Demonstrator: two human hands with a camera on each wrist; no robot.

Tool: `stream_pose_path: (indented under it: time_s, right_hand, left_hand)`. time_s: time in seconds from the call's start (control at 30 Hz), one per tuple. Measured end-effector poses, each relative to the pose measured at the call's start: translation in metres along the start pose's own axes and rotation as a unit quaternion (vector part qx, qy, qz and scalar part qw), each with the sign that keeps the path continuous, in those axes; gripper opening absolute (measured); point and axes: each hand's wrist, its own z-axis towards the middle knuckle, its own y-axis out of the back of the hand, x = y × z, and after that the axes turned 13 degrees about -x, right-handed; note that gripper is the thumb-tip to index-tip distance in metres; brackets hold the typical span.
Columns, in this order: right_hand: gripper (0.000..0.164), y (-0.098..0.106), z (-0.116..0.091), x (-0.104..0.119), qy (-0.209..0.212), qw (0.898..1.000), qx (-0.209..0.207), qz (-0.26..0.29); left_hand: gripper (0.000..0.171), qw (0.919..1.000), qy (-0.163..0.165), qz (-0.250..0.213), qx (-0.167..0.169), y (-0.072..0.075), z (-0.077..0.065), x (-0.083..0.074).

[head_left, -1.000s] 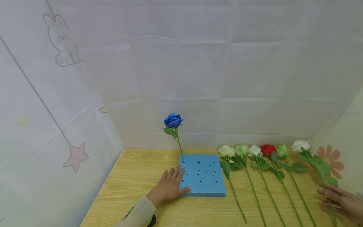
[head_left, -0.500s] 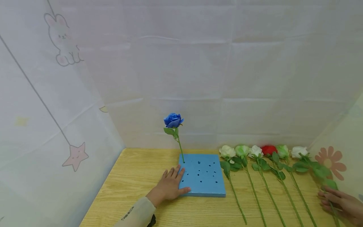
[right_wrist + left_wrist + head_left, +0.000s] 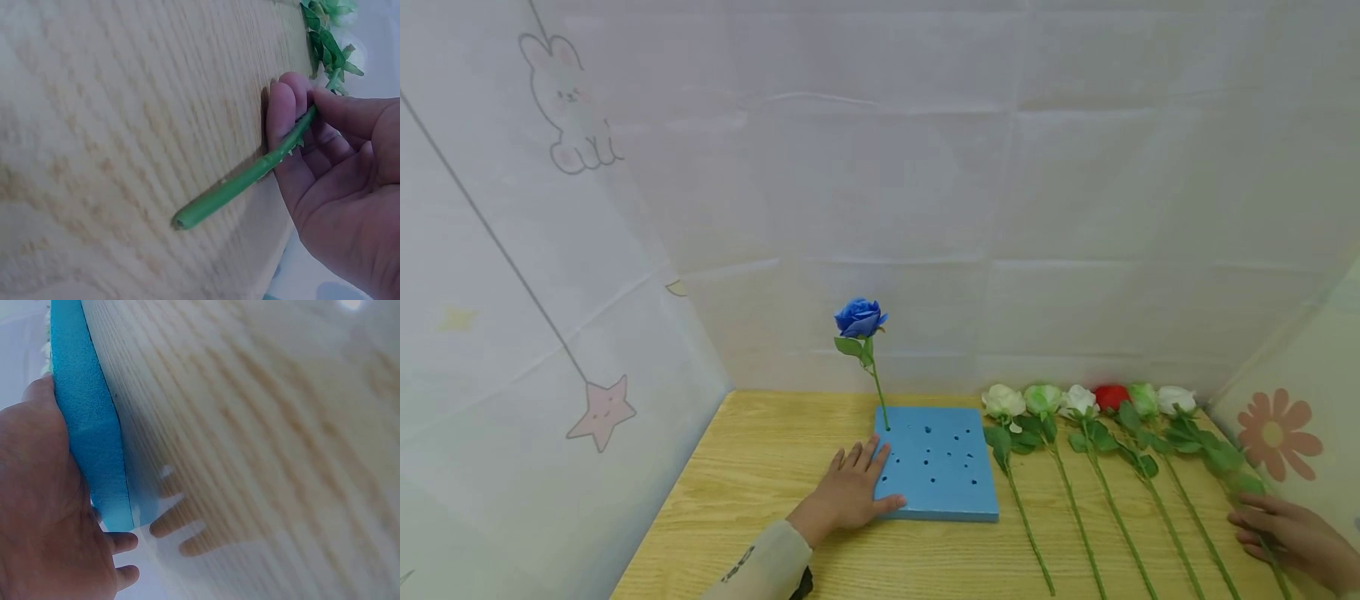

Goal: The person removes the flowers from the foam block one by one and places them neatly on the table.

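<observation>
My left hand (image 3: 848, 492) rests with spread fingers on the left edge of a blue foam block (image 3: 951, 492) dotted with holes. In the left wrist view the palm lies along the block's side (image 3: 94, 419). One blue rose (image 3: 859, 318) stands upright in a hole near the block's back left corner. At the far right, my right hand (image 3: 1288, 537) pinches the green stem of a white rose (image 3: 1176, 400). The right wrist view shows this stem (image 3: 237, 182) between thumb and fingers, its cut end low over the wooden table.
Beside the block lie a cream rose (image 3: 1003, 401), two pale green roses, another white rose (image 3: 1078, 401) and a red rose (image 3: 1112, 397), heads toward the back wall, stems forward. Printed fabric walls (image 3: 880, 208) enclose the wooden table (image 3: 760, 467).
The white rose in my right hand has shifted left and its head has come down beside the pale green rose. My left hand and the block have stayed in place.
</observation>
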Motion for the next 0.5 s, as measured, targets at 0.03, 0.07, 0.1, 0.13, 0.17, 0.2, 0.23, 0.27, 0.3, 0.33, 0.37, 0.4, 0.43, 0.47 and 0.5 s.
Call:
stream_pose_path:
  time_s: [0.03,0.07,0.1,0.13,0.17,0.2,0.23,0.27,0.3,0.33,0.37,0.4,0.43,0.47,0.5]
  right_hand:
    - [0.079,-0.001,0.0,0.002,0.005,1.0,0.004,-0.008]
    - [0.078,-0.003,0.0,0.005,0.009,1.0,0.006,-0.014]
    - [0.077,-0.004,-0.001,0.007,0.013,1.0,0.007,-0.019]
    - [0.076,-0.005,-0.001,0.009,0.015,1.0,0.007,-0.018]
    - [0.074,-0.006,-0.001,0.01,0.016,1.0,0.005,-0.018]
    - [0.073,-0.007,-0.001,0.012,0.014,1.0,0.001,-0.018]
    - [0.073,-0.007,-0.001,0.013,0.016,1.0,-0.002,-0.019]
    - [0.072,-0.008,-0.001,0.014,0.014,1.0,-0.01,-0.019]
    - [0.071,-0.009,-0.002,0.015,0.015,1.0,-0.011,-0.02]
    - [0.07,-0.009,-0.002,0.016,0.017,1.0,-0.011,-0.021]
    - [0.069,-0.01,-0.002,0.016,0.021,0.999,-0.009,-0.026]
    - [0.069,-0.01,-0.002,0.017,0.026,0.999,-0.006,-0.03]
    - [0.068,-0.01,-0.003,0.017,0.032,0.999,-0.004,-0.038]
    - [0.067,-0.011,-0.003,0.018,0.036,0.998,-0.005,-0.047]
    - [0.066,-0.012,-0.003,0.019,0.042,0.997,-0.005,-0.058]
  left_hand:
    - [0.098,1.0,0.0,0.002,0.001,0.001,0.0,0.0]
    - [0.098,1.0,0.0,0.003,-0.001,0.002,0.0,-0.001]
    - [0.098,1.0,0.0,0.002,-0.002,0.003,0.0,-0.001]
    - [0.098,1.0,0.0,0.001,-0.003,0.004,0.0,-0.002]
    - [0.098,1.0,-0.001,0.002,-0.003,0.005,-0.001,-0.003]
    - [0.097,1.0,-0.001,0.003,-0.003,0.006,-0.001,-0.003]
    - [0.097,1.0,-0.002,0.004,-0.002,0.007,-0.001,-0.004]
    - [0.097,1.0,-0.004,0.004,-0.005,0.008,-0.002,-0.005]
    - [0.097,1.0,-0.005,0.005,-0.004,0.008,-0.002,-0.005]
    - [0.097,1.0,-0.006,0.006,-0.005,0.008,-0.002,-0.006]
    - [0.097,0.9999,-0.007,0.007,-0.004,0.009,-0.002,-0.006]
    - [0.097,0.9999,-0.008,0.006,-0.006,0.009,-0.002,-0.006]
    - [0.098,0.9999,-0.008,0.007,-0.006,0.009,-0.002,-0.006]
    - [0.098,0.9999,-0.009,0.008,-0.006,0.009,-0.002,-0.006]
    - [0.098,0.9999,-0.007,0.009,-0.003,0.008,-0.002,-0.005]
